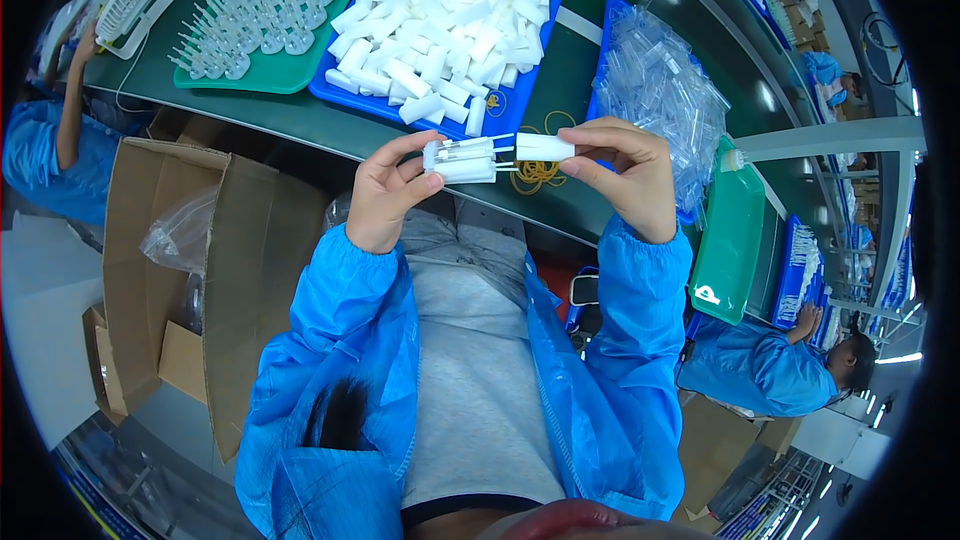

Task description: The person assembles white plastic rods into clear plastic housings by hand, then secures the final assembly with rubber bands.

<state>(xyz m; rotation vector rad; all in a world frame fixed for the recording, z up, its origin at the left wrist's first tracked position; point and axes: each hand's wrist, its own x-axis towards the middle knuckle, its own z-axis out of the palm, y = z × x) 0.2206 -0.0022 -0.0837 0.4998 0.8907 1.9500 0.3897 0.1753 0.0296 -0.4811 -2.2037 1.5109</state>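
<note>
My left hand [387, 192] grips a small white and clear plastic part [466, 161] by its left end, thumb and fingers closed around it. Thin prongs stick out from its right side. In my right hand [635, 172] a short white cylinder-like piece [543, 147] is pinched between thumb and fingertips. Its left end meets or overlaps the upper prong; whether they touch I cannot tell. Just behind my hands, a blue tray [350, 107] is heaped with similar white pieces [430, 25]. Yellow rubber bands [538, 178] lie on the green table below the white piece.
Left of the blue tray, a green tray [250, 87] carries rows of clear pronged parts. Clear plastic tubes [660, 90] fill another blue tray at right, beside a green tray [728, 240]. An open cardboard box [265, 240] stands at my left. Co-workers sit at left [60, 155] and right [765, 365].
</note>
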